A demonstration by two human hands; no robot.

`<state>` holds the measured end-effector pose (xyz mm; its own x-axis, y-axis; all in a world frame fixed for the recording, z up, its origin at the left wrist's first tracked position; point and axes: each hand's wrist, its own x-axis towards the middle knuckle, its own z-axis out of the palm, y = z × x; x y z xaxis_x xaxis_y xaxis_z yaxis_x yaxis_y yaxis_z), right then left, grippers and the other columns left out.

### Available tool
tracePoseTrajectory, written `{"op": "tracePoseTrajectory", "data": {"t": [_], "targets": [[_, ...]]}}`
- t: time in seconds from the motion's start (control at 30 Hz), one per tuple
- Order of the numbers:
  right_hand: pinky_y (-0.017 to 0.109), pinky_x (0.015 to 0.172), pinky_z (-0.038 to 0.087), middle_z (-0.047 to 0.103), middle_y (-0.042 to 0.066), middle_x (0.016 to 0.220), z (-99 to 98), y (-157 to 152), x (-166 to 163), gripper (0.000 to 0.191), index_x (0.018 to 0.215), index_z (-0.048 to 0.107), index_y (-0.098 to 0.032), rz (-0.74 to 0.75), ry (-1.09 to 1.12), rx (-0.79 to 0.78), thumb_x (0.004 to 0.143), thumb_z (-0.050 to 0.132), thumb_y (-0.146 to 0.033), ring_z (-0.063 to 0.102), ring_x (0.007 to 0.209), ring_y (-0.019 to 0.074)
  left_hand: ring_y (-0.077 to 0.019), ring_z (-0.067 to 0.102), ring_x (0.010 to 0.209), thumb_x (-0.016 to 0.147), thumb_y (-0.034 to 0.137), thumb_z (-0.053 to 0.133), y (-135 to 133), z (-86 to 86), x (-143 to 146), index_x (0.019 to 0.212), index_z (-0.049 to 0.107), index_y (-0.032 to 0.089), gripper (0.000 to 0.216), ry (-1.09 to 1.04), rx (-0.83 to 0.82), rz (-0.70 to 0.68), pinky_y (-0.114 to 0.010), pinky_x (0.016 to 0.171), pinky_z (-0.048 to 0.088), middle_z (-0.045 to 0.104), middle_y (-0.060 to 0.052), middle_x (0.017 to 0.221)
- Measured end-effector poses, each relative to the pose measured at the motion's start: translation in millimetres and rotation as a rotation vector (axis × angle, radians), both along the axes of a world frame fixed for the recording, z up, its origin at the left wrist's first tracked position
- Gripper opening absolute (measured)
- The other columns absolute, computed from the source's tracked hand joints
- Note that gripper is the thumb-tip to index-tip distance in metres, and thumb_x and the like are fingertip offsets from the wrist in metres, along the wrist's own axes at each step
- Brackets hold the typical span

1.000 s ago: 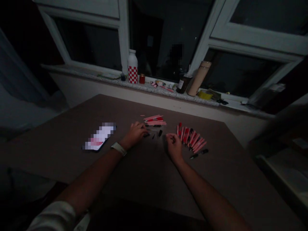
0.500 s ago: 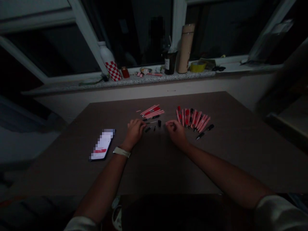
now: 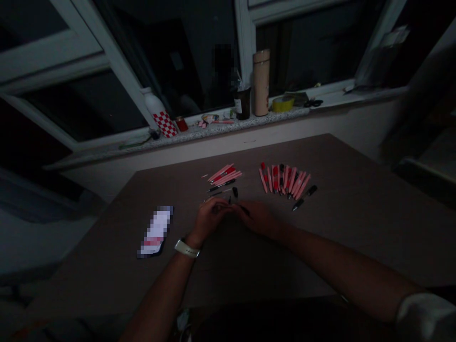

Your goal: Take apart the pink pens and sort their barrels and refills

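My left hand, with a pale watch band on its wrist, is closed, its fingertips meeting those of my right hand low over the table. Between the right hand's curled fingers shows a small black pen part. What the left fingers pinch is too dark to make out. Just beyond the hands lie a black pen cap and a thin pen refill. Behind these rests a bunch of pink and red pens with a black pen beside it.
At right, several pink, red and black pens lie in a fan, with another black pen beside them. A phone with a lit screen lies at left. Bottles, a tan flask and yellow tape stand on the windowsill.
Both hands have come together in the middle, nearer to me; they were apart before. A black part now shows in the right hand. The camera view has tilted slightly.
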<state>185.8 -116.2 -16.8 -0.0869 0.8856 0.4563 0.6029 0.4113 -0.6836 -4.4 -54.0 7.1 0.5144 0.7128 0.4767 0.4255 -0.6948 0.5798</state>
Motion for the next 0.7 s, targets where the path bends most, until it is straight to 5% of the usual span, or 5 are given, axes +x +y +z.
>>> {"op": "tracePoseTrajectory", "data": {"t": [0.53,0.7], "targets": [[0.026,0.060,0.038,0.071,0.000,0.072,-1.5,3,-1,0.020,0.082,0.072,-0.024,0.052,0.100,-0.065,0.092,0.057,-0.034,0.058,0.061,0.0154,-0.0189,0.068,0.079,0.079,0.036,0.077,4,-0.4,-8,0.093,0.068,0.022,0.022,0.076,-0.024,-0.071,-0.030,0.070,0.054,0.071,-0.005,0.088],[0.028,0.067,0.045,0.073,0.002,0.084,-1.8,5,1,0.017,0.096,0.070,-0.024,0.032,0.127,-0.050,0.092,0.057,-0.032,0.065,0.073,0.0178,-0.0180,0.066,0.081,0.093,0.037,0.057,7,10.6,-11,0.093,0.066,0.020,0.019,-0.087,0.031,0.209,-0.030,0.076,0.051,0.071,-0.004,0.086]]}}
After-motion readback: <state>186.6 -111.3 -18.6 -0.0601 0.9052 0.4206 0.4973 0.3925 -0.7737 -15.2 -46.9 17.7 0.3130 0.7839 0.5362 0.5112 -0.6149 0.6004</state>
